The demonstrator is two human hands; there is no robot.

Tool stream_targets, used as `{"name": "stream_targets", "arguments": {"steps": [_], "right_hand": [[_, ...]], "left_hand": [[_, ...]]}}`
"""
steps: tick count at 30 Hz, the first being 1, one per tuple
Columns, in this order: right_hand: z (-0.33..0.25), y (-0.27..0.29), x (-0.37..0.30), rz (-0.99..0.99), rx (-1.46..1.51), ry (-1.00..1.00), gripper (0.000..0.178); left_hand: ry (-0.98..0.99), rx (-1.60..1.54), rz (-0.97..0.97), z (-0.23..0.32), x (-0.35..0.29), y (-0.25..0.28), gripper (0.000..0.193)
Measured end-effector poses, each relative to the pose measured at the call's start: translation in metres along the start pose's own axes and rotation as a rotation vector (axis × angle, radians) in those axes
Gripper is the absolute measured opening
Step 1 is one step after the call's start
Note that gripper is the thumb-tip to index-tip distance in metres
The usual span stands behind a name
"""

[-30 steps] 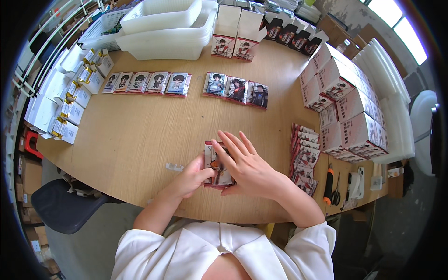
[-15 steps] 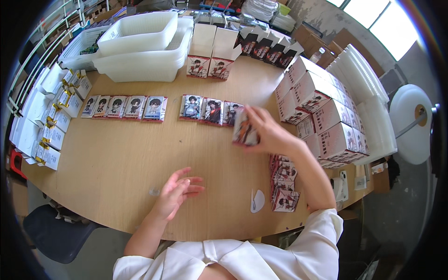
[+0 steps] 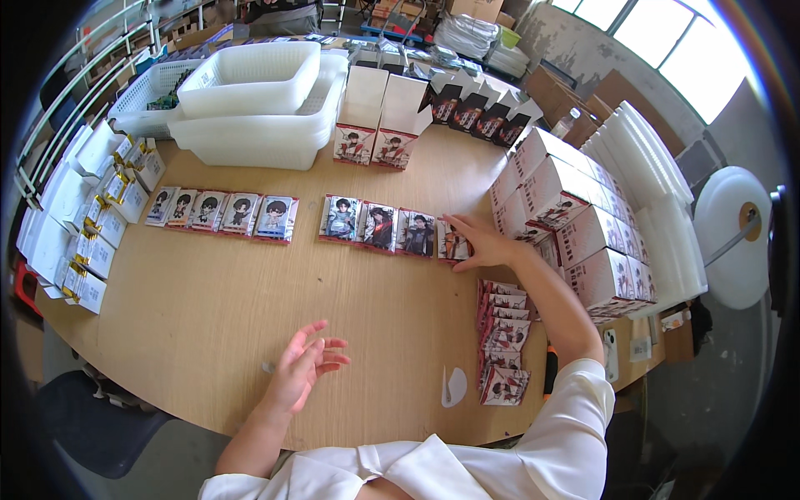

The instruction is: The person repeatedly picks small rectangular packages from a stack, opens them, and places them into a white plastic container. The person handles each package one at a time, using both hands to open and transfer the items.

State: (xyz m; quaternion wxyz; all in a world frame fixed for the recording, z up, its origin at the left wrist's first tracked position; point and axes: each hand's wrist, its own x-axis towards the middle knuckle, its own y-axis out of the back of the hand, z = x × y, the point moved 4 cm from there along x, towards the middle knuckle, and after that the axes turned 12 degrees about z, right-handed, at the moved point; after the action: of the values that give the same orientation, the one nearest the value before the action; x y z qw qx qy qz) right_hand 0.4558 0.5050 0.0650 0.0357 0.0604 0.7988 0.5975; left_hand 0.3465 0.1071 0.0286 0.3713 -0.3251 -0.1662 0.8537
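Observation:
My right hand (image 3: 485,243) reaches across the table with its fingers and thumb around the right side of an illustrated card packet (image 3: 451,242). That packet lies at the right end of a row with three others, such as the red-and-black one (image 3: 377,227). Over the bare near-left wood hovers my left hand (image 3: 307,363), empty, its fingers loosely apart. A second row of packets with small cartoon figures (image 3: 241,213) lies further left. Below my right forearm, several red-and-white packets (image 3: 505,335) overlap in a column.
White boxes (image 3: 597,225) are stacked on the right beside clear plastic trays (image 3: 658,167). White tubs (image 3: 250,137) stand at the back left, near two tall open boxes (image 3: 358,117) and black boxes (image 3: 475,112). Open white cartons (image 3: 96,225) line the left edge. A white paper piece (image 3: 454,387) lies near me.
My right hand has carried the card packet slightly right and down onto the table, at the end of the row. My left hand stays nearly where it was. The whole view has shifted slightly.

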Motion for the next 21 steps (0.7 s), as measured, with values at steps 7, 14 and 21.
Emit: {"name": "stream_targets", "arguments": {"steps": [7, 14, 21], "right_hand": [[0.010, -0.010, -0.003, 0.018, 0.042, -0.060, 0.113], [-0.010, 0.008, -0.010, 0.068, 0.042, -0.121, 0.113], [-0.108, 0.104, -0.082, 0.440, 0.195, -0.154, 0.077]], "left_hand": [[-0.004, 0.008, 0.008, 0.000, 0.000, -0.001, 0.048], [-0.020, 0.026, 0.009, 0.000, 0.002, -0.002, 0.049], [-0.086, 0.029, 0.047, 0.011, -0.008, 0.000, 0.051]]}}
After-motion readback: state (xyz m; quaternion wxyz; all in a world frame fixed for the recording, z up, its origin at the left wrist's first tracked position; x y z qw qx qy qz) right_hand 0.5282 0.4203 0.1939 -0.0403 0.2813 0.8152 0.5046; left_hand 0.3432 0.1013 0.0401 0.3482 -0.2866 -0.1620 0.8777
